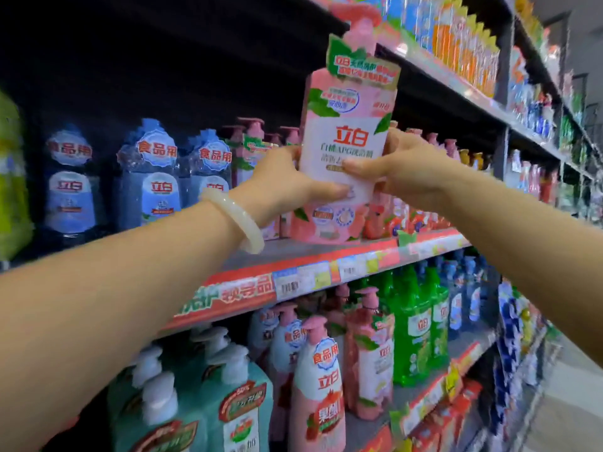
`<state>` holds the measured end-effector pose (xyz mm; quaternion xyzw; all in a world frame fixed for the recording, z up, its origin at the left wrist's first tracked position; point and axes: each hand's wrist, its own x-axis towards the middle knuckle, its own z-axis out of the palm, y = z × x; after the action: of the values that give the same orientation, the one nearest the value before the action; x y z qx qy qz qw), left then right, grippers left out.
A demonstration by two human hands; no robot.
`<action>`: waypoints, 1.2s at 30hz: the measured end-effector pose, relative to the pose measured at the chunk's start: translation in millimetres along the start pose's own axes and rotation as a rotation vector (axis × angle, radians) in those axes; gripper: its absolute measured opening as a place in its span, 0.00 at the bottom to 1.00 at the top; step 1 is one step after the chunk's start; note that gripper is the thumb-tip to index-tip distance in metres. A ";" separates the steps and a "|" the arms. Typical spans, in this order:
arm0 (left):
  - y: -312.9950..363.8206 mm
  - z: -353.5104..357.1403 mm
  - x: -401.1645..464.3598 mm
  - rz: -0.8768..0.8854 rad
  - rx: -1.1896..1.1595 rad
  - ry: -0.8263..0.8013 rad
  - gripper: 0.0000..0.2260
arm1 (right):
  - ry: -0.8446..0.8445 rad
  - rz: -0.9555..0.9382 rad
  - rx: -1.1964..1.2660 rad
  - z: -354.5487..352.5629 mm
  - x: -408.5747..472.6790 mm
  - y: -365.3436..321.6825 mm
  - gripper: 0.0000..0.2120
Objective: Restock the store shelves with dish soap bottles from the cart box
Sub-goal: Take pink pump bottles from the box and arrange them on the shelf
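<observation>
The dish soap bottle [342,148] is tall, glossy pink plastic with a pump top, a white label panel with red characters, green leaf prints and a paper tag round its neck. It stands upright at the front edge of the shelf [293,256]. The left hand [287,184] and right hand [401,168] grip its sides, thumbs across the label. A smooth pale bangle [235,216] circles the left wrist.

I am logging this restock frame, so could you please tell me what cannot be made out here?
- Cart box: outside the head view.
- Pink bottle: pump top blurred against the upper shelf; mid-label covered by the left hand and right hand.
- Its base: whether it touches the shelf is unclear.
- Price tags: too small and blurred.
</observation>
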<state>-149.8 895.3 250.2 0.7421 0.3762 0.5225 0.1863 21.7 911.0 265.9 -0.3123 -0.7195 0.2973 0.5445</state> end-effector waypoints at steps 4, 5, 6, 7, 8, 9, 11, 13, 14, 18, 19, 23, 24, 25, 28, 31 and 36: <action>-29.9 4.8 36.8 -0.081 0.013 0.022 0.17 | -0.042 -0.013 0.041 0.0 53.1 36.6 0.21; -38.3 6.4 44.1 -0.113 0.029 0.038 0.18 | -0.060 -0.007 0.052 1.0 63.9 46.8 0.22; -47.2 8.6 51.3 -0.145 0.046 0.051 0.19 | -0.082 0.000 0.058 2.0 74.2 57.5 0.23; -55.5 11.5 57.8 -0.177 0.062 0.061 0.19 | -0.107 0.006 0.062 1.9 83.6 67.7 0.22; -63.4 14.4 64.1 -0.208 0.073 0.067 0.21 | -0.132 0.012 0.069 1.5 92.4 77.4 0.20; -70.6 17.6 69.2 -0.238 0.084 0.075 0.22 | -0.158 0.019 0.083 0.7 100.5 86.8 0.18; -82.2 23.7 78.0 -0.293 0.105 0.086 0.22 | -0.216 0.024 0.108 -1.0 113.5 103.9 0.17; -91.8 29.9 88.6 -0.332 0.094 0.095 0.22 | -0.263 0.025 0.129 -5.5 125.5 119.7 0.17; -95.4 32.2 92.5 -0.341 0.077 0.101 0.20 | -0.278 0.025 0.142 -7.1 129.4 125.6 0.17; -107.6 45.5 108.1 -0.349 0.053 0.140 0.15 | -0.220 0.057 0.123 -15.5 139.0 146.8 0.14; -109.6 49.8 111.6 -0.350 0.055 0.150 0.15 | -0.195 0.085 0.068 -17.3 137.7 149.1 0.12; -115.2 63.8 123.2 -0.387 0.067 0.215 0.14 | -0.242 0.280 -0.046 -18.5 138.6 162.1 0.11; -115.9 65.9 125.2 -0.389 0.074 0.227 0.12 | -0.249 0.276 -0.051 -18.2 141.4 164.5 0.14; -115.5 68.2 126.8 -0.391 0.088 0.235 0.12 | -0.251 0.268 -0.048 -17.7 144.1 165.6 0.16; -115.4 76.3 131.1 -0.408 0.191 0.261 0.16 | -0.258 0.263 0.002 -16.9 152.5 170.1 0.18; -117.8 84.5 135.6 -0.400 0.197 0.289 0.18 | -0.249 0.256 0.097 -16.3 156.4 174.1 0.17; -121.5 85.8 136.5 -0.397 0.251 0.268 0.18 | -0.223 0.227 0.155 -10.0 160.9 180.2 0.19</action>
<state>-92.1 1086.8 222.5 0.5953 0.5975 0.5186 0.1402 19.9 1149.5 226.0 -0.3139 -0.7104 0.4441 0.4466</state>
